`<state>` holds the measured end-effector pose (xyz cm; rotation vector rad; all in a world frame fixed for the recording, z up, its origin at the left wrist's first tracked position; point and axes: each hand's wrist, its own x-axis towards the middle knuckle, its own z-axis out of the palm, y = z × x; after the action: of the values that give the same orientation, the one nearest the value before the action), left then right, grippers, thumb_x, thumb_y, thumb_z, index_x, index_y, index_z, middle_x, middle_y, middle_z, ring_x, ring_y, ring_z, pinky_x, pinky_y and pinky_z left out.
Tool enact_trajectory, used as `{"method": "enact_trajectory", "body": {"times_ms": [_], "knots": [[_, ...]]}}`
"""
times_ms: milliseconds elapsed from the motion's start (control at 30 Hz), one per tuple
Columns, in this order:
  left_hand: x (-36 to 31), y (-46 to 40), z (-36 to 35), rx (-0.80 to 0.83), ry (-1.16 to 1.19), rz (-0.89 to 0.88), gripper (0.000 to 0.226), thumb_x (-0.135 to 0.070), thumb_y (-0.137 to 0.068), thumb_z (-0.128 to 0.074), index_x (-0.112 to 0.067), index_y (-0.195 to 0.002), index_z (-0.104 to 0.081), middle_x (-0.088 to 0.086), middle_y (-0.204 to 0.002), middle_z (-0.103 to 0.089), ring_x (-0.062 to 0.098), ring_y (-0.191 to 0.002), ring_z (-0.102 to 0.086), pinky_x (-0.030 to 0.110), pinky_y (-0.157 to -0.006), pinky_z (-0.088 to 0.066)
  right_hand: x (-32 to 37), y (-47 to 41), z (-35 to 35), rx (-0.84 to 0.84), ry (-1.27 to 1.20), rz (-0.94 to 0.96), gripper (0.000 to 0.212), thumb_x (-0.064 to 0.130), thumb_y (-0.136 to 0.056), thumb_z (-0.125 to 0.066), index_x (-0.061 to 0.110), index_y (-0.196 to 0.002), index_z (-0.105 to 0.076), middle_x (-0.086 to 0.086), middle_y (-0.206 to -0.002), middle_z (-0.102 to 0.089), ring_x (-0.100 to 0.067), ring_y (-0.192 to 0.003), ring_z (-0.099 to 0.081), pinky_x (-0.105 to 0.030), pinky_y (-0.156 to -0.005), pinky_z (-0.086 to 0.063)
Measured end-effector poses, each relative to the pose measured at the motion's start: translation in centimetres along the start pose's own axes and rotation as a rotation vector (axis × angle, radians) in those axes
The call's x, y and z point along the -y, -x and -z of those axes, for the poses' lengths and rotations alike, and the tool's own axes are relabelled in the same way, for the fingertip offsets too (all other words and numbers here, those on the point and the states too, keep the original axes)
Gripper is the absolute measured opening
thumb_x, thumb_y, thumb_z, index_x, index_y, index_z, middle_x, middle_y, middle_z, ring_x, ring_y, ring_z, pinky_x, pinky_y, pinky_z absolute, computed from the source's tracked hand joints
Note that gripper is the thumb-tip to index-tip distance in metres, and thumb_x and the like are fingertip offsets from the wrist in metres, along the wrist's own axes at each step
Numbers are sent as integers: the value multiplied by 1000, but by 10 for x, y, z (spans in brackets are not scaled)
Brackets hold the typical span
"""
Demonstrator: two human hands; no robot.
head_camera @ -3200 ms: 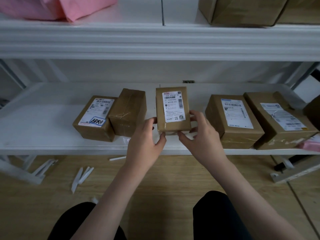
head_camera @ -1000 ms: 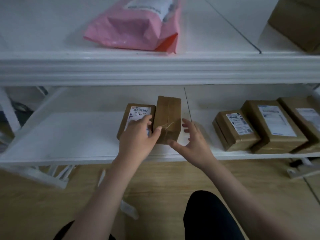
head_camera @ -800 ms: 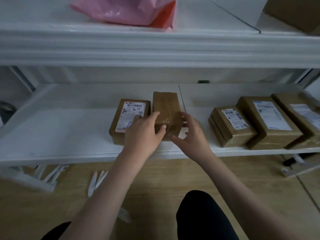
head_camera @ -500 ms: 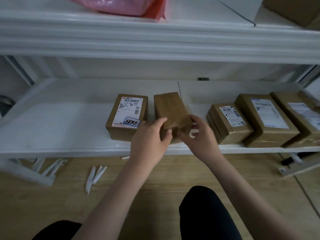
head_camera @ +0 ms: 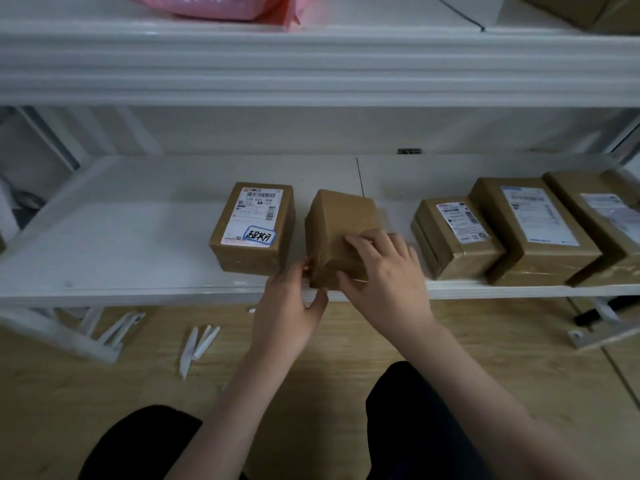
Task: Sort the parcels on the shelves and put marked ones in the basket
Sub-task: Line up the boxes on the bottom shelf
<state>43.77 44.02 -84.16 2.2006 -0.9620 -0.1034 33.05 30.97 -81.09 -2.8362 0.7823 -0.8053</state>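
Parcels sit in a row on the lower shelf [head_camera: 138, 251], and the plain brown parcel [head_camera: 341, 230] without a visible label stands near the front edge at the centre of the view. Nearest the camera, at six o'clock, dark trouser knees [head_camera: 426, 420] frame a wooden floor [head_camera: 346, 341], with white plastic strips [head_camera: 199, 344] lying at about eight o'clock. The left hand [head_camera: 289, 306] reaches up to the plain parcel's lower left corner, fingers hooked under and round its edge, thumb spread toward the right. The right hand [head_camera: 384, 271] lies over the parcel's near right side, fingers curled onto its top face, gripping it. Just beside it, at nine o'clock from the plain parcel, the marked parcel [head_camera: 254, 226] lies flat with a handwritten sticker on its white label. At three o'clock, three labelled parcels [head_camera: 533, 230] lie touching one another. Farther up, at twelve o'clock, the upper shelf [head_camera: 311, 64] carries a pink mailer bag [head_camera: 221, 6].
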Motion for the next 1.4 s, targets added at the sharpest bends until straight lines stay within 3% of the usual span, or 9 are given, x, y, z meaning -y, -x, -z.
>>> {"method": "enact_trajectory", "body": {"times_ms": [133,400,700,933,1100,1233,1400], "knots": [[-1,-2,-2,45,-55,-11,41,-40,-91,-67,-29,-129,-54,-15,-112,-57,17,-111,-57,34,-77,-53,-16,12,-1,-4,1,-57,46,38,-80,-71,18,-121,-65,0,-120,-60,-27,-109,-53,-41,-86,-47],[-17,-10,10,8,-211,-121,67,-44,-90,-68,-26,-147,-38,-8,-135,-57,17,-123,-53,32,-86,-52,-53,29,2,93,-183,-246,56,34,-84,-73,21,-135,-55,4,-127,-57,-18,-115,-54,-32,-82,-52],[-17,-13,16,31,-385,-185,57,-50,-94,-57,-30,-146,-41,-5,-129,-59,19,-122,-49,32,-76,-53,-58,48,-21,248,-311,-383,36,40,-83,-72,28,-117,-66,17,-103,-63,-6,-80,-61,-28,-68,-49],[-1,-5,23,-13,-288,-134,57,-47,-92,-64,-26,-142,-45,-1,-128,-61,22,-116,-57,33,-80,-51,-48,33,-22,312,-470,-445,24,40,-81,-74,24,-98,-67,14,-96,-67,-4,-77,-63,-28,-71,-51],[9,-3,26,-14,-191,-67,59,-44,-92,-66,-24,-142,-44,0,-133,-58,21,-118,-56,35,-88,-51,-37,20,-5,280,-583,-404,32,41,-80,-76,31,-108,-65,17,-99,-65,0,-85,-64,-28,-74,-53],[7,1,18,40,-160,-55,54,-45,-92,-66,-23,-138,-49,-3,-127,-60,18,-113,-58,28,-82,-47,-34,29,12,243,-651,-377,46,40,-79,-77,35,-121,-58,20,-101,-64,1,-92,-62,-24,-73,-53],[-5,6,4,73,-159,-102,44,-44,-92,-65,-27,-131,-55,-9,-129,-60,12,-115,-59,25,-78,-46,-36,43,23,220,-519,-297,48,42,-80,-75,32,-124,-60,20,-108,-62,0,-96,-59,-23,-72,-51]]}}
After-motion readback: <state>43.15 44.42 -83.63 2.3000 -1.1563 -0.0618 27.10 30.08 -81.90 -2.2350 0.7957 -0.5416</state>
